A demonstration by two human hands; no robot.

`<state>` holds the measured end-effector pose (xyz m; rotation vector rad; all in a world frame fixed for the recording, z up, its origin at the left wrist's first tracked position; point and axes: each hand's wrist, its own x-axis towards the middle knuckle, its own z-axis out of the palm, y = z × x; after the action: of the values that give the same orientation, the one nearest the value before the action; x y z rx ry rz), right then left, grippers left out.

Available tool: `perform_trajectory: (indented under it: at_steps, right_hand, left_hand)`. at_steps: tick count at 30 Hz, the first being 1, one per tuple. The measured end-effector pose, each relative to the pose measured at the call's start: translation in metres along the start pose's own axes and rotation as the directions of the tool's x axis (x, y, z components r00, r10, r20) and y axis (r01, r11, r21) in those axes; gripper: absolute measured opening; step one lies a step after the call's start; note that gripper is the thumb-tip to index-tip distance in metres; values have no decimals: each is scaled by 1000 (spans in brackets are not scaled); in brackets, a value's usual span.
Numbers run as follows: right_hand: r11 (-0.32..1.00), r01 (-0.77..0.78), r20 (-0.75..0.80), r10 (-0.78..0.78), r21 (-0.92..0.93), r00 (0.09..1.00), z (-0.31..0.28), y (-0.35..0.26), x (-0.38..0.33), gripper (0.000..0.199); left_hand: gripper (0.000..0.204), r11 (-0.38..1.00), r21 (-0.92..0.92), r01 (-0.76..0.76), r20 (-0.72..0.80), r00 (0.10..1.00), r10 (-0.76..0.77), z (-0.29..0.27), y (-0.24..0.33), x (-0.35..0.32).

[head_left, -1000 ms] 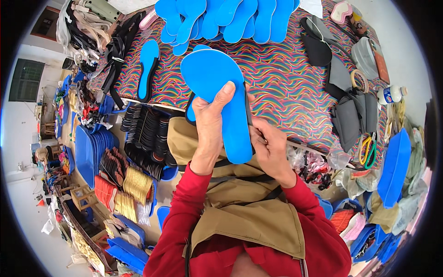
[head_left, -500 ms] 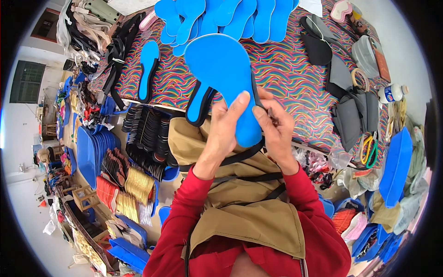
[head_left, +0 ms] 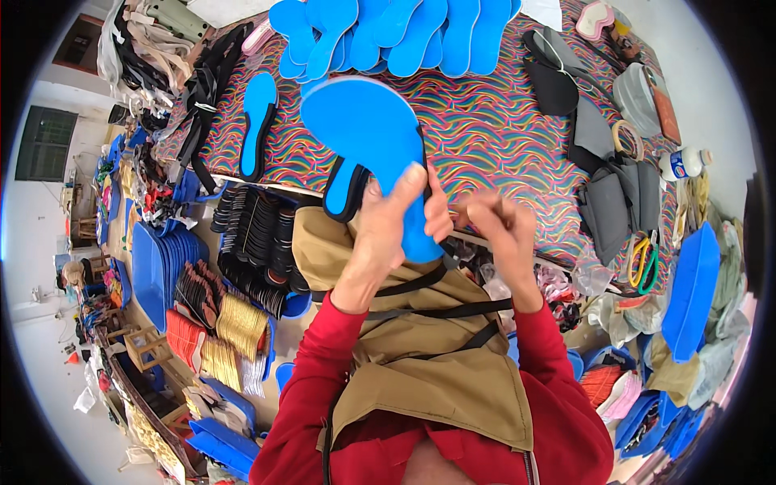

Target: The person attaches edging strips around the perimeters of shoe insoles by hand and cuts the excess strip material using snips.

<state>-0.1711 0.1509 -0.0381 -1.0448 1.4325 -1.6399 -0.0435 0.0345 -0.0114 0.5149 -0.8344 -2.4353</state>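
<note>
Blue foam sole [head_left: 368, 137] sits clamped in your left hand [head_left: 386, 230]; right hand [head_left: 497, 222], beside its heel, pinches the black strap [head_left: 346, 190]; likely fitting it, so pull steadily.

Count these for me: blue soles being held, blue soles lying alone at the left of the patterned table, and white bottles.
Held sole: 1
Lone sole: 1
Bottle: 1
Total: 3
</note>
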Motion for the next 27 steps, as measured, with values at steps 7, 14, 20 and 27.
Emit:
perform_trajectory:
  at_steps: [7,14,20,27]
  right_hand:
    - [983,11,-29,-6,183,1000,11,-13,35,15]
    - [973,11,-21,-7,229,1000,1,-9,40,20]
    - [989,143,30,-143,-24,989,1,1,32,12]
    - [975,-214,57,217,-51,975,6,-20,-9,34]
  left_hand:
    - [11,980,193,42,8,999,-44,3,-19,-15]
    - [16,968,253,4,38,999,-14,12,-20,-19]
    - [19,940,342,5,29,999,-16,-4,-20,-11]
    - [20,946,283,-155,-123,973,196,6,11,11]
